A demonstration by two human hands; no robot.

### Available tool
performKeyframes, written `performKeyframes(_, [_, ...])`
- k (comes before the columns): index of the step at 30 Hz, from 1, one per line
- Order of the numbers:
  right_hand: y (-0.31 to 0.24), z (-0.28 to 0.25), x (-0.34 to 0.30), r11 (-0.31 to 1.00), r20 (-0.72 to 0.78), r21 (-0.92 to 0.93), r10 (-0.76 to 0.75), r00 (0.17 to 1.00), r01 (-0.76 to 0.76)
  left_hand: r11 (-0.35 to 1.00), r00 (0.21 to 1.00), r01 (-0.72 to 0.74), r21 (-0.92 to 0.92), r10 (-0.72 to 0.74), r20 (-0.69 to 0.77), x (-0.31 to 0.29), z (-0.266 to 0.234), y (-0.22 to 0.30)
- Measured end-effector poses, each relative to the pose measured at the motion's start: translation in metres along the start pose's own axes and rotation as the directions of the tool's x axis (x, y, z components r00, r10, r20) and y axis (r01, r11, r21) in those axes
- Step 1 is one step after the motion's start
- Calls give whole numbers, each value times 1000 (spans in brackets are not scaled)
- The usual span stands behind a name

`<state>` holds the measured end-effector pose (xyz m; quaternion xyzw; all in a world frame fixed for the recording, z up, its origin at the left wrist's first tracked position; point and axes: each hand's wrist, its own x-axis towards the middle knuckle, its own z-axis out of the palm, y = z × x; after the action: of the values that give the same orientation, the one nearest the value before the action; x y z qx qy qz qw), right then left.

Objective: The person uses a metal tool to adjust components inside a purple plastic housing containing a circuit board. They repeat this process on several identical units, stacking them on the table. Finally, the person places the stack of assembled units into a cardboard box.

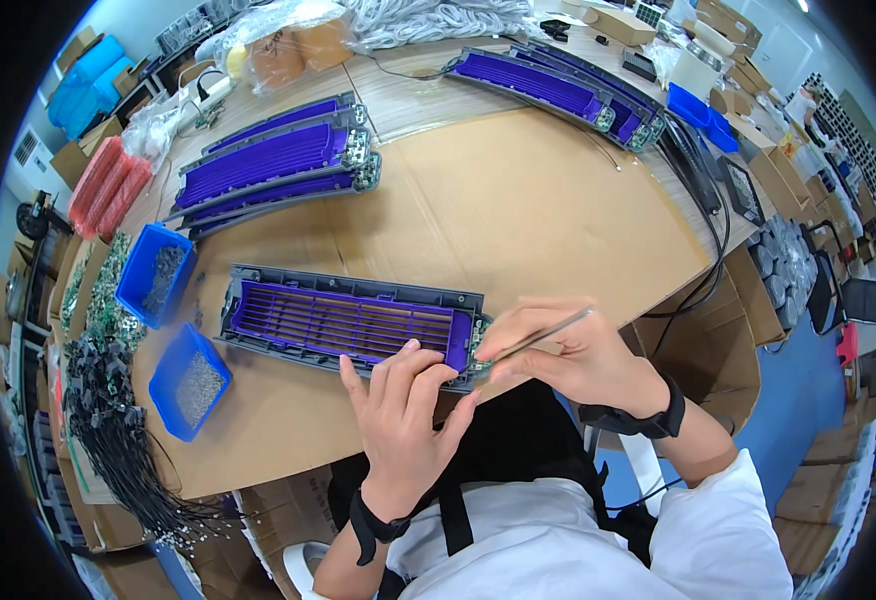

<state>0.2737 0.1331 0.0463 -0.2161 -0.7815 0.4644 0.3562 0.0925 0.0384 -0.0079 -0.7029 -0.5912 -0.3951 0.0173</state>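
In front of me on the table lies a long dark-grey housing with a purple slatted grille (348,322). A small green circuit board (480,340) sits at its right end. My left hand (403,415) rests on the near edge of the housing, fingers stretched over the grille and thumb by the right end. Between the pinched fingers of my right hand (573,350) are thin metal tweezers (558,326), slanting down toward the circuit board. Their tips are hidden behind my fingers.
More purple housings lie at the back left (268,160) and back right (548,85). Left of my work stand blue bins of small parts (190,385), beside a heap of black cables (108,420). Black cords (723,240) hang over the table's right edge. Brown cardboard (438,220) covers the tabletop.
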Motion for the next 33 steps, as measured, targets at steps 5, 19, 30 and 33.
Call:
performKeyframes(5, [9, 2, 9, 996, 49, -45, -74, 996, 76, 1000, 998, 12, 17, -13, 60, 1, -3, -1])
performKeyframes(19, [18, 10, 18, 997, 44, 8, -82, 996, 82, 999, 992, -18, 28, 15, 122, 9, -9, -1])
performKeyframes(30, [11, 6, 26, 985, 207, -124, -89, 974, 116, 994, 989, -107, -17, 109, 103, 17, -12, -1])
performKeyframes(33, [18, 12, 17, 961, -50, 275, -10, 999, 24, 994, 991, -105, -18, 106, 88, 14, -9, -3])
